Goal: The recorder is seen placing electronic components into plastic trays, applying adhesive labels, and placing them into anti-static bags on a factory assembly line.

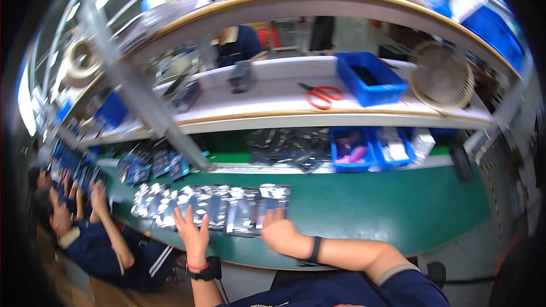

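Observation:
A row of shiny, clear-looking plastic pouches [243, 211] with dark flat contents lies overlapping along the green table [364, 210]. My left hand [194, 237], fingers spread, is over the near edge of the row's middle part. It holds nothing that I can see. At the right end, my right hand [282, 234] rests its fingers on the lower part of the last pouch [273, 195]. Those fingers look stretched out and slightly blurred. What is inside the pouches is too unclear to name.
Dark pouches [287, 146] are heaped under the shelf [273, 116], beside blue bins [348, 166]. Red-handled scissors [323, 95], a blue box [372, 92] and a fan [442, 74] stand or lie on it. A slanting metal post [151, 108] rises left. A co-worker [94, 250] sits close by.

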`<move>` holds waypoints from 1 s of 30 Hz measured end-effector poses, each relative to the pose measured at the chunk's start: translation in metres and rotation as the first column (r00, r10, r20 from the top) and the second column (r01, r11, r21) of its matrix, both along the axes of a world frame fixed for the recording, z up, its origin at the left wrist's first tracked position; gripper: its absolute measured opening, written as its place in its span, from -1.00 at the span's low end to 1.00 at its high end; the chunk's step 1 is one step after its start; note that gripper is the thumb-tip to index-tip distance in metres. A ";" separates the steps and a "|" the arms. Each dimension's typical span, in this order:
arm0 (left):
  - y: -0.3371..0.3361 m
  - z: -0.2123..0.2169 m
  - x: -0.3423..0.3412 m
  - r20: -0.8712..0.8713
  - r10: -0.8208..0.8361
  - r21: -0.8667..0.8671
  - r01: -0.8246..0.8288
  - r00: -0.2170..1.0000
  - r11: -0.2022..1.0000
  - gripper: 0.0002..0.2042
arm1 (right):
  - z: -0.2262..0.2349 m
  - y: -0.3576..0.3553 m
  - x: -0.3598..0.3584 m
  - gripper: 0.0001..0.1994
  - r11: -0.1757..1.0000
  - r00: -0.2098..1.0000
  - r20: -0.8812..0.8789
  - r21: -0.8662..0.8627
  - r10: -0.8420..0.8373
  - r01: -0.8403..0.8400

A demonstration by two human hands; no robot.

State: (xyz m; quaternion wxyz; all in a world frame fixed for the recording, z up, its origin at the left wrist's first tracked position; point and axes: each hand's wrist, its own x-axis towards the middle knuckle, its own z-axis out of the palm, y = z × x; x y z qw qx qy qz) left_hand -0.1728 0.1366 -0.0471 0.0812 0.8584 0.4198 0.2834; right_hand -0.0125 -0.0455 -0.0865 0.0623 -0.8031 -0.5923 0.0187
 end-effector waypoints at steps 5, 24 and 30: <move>-0.063 0.019 0.057 0.175 -0.385 0.066 0.380 0.906 0.923 -0.59 | 0.009 0.033 -0.001 -0.53 0.893 0.958 -0.247 0.450 0.149 -0.023; -0.373 0.007 0.216 -0.337 -0.898 -0.434 0.893 -0.281 -0.117 -0.29 | -0.268 -0.583 -0.137 -0.88 -0.672 -0.624 -0.769 -0.390 -0.137 0.629; -0.415 -0.016 0.248 -0.582 -0.786 -0.344 0.939 -0.208 0.007 -0.03 | -0.340 -0.544 -0.040 -0.57 -0.391 -0.444 -0.780 -0.613 0.442 0.687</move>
